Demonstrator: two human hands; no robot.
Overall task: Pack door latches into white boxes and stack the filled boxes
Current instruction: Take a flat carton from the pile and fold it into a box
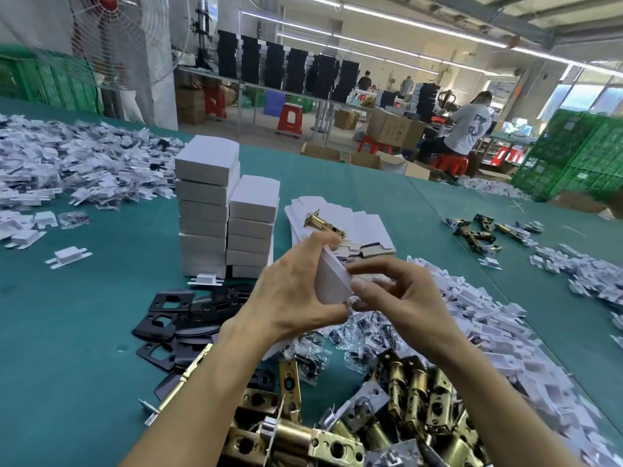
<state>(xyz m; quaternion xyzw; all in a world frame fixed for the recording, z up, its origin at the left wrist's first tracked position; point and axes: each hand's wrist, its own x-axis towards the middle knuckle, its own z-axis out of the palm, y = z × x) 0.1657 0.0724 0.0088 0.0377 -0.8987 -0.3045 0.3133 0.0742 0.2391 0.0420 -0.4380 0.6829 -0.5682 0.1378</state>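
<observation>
My left hand (pixel 293 291) grips a small white box (pixel 332 281) above the green table, thumb and fingers curled round its sides. My right hand (pixel 394 291) pinches the box's open end, where a clear plastic bag shows at the lower corner. Two stacks of filled white boxes (pixel 205 203) stand just behind my hands to the left. Brass door latches (pixel 414 389) lie piled at the near edge below my wrists. One more brass latch (pixel 323 222) rests on a pile of flat unfolded boxes (pixel 367 224).
Black strike plates (pixel 175 318) lie left of my left forearm. Bagged screws (pixel 357 335) and white plastic parts (pixel 488 315) spread to the right. A big heap of white parts (pixel 67 163) covers the far left. More latches (pixel 482 230) lie far right. Green crates (pixel 573 156) and workers stand beyond.
</observation>
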